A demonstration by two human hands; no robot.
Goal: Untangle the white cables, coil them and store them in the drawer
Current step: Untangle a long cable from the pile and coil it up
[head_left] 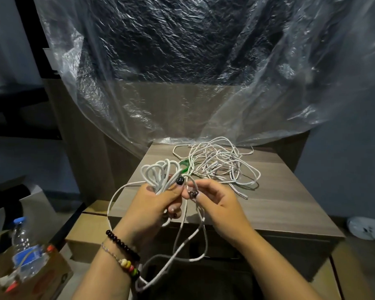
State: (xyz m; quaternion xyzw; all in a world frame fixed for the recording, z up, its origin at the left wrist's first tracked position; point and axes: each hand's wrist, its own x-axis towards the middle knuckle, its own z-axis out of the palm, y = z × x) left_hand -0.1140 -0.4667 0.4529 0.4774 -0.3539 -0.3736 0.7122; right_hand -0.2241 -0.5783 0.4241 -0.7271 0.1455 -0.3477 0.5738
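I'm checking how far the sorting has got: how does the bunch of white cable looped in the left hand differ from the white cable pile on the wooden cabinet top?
The white cable loops gripped in the left hand lie gathered in neat, similar loops held above the wooden cabinet top; the loose white cable tangle sprawls there untouched, strands crossing in all directions. The tangle spreads wider. Both are thin white cable. The right hand pinches a strand.

The scene is dimly lit, with a cool bluish cast. Glare is scattered across the crinkled plastic sheet (182, 50) at twelve o'clock. Soft shadows are cast under the cable tangle (219, 165). Wide-angle bending is seen towards the edges, and the water bottle (25, 250) at eight o'clock is rendered soft.
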